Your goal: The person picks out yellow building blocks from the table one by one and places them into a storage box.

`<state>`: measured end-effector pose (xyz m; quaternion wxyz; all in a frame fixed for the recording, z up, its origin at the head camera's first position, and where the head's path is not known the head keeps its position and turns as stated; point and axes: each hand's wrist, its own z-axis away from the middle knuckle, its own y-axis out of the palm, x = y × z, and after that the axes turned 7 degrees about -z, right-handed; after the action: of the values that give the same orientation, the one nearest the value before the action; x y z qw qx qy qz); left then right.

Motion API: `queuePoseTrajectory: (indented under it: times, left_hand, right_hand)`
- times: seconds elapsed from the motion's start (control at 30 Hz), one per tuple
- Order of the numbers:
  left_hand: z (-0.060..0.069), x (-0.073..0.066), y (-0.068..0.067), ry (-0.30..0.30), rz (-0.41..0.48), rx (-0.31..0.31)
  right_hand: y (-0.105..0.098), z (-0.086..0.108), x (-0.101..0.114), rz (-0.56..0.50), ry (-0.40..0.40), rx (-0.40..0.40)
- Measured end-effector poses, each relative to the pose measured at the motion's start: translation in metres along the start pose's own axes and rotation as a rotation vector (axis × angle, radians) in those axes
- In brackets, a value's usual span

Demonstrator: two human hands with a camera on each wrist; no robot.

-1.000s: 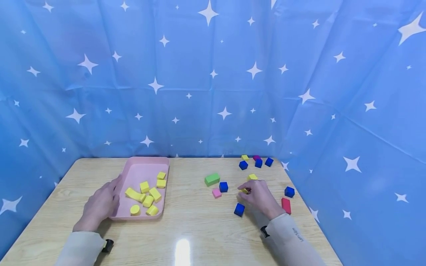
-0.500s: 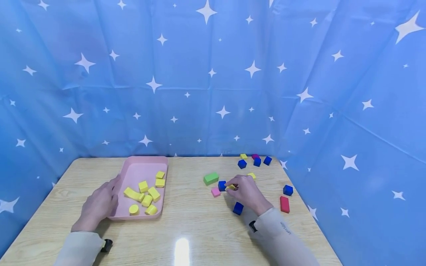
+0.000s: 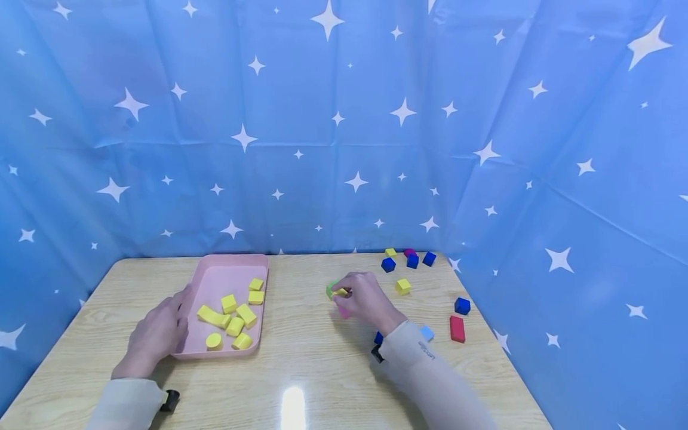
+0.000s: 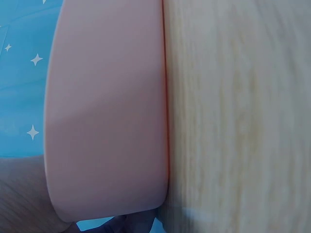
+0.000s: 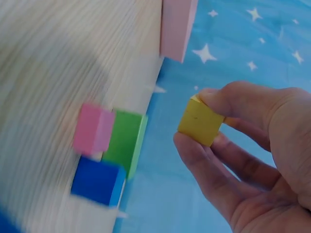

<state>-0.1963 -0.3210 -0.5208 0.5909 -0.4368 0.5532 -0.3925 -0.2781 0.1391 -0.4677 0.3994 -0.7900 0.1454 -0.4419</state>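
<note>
My right hand pinches a small yellow block between thumb and fingers, above the table. Beneath it are a green block, a pink block and a blue block, close together in the right wrist view. In the head view the hand hides most of these. My left hand holds the left side of a pink tray, which carries several yellow blocks of different shapes. The left wrist view shows the tray's wall close up, with parts of the hand at its edges.
Farther right lie a yellow block, a red block, a blue cube and a light blue block. Several blue, yellow and magenta blocks sit at the back edge. A starry blue curtain hangs behind the table.
My right hand has moved left with the yellow block, from the right part of the table to over the green and pink blocks. The light blue block has come into view. The left hand stays at the tray.
</note>
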Motion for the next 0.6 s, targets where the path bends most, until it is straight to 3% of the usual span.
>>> queuePoseTrajectory:
  times: [0.6]
  left_hand:
    - [-0.002,0.001,0.001,-0.003,0.0,-0.008]
  right_hand:
    - [0.035,-0.054,0.031,-0.006,0.042,0.087]
